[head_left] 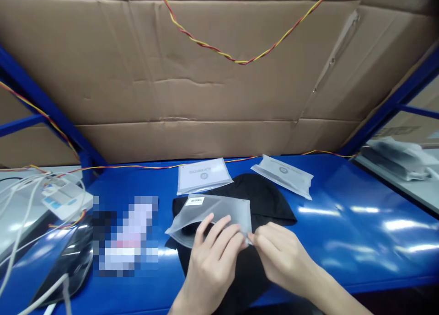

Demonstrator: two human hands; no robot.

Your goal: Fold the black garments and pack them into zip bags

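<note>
L hand [216, 255], back up, fingers [221, 229] apart & bent, just beside R hand [279, 251], fingertips [252, 237] in tight pinch.

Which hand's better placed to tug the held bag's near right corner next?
Probably the right hand: it pinches the frosted bag at that corner; the left hand lies over the near edge.

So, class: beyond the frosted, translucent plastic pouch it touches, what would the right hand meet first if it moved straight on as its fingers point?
The right hand would probably meet the fingertips of the left hand, just ahead at the pouch, though depth is unclear.
</note>
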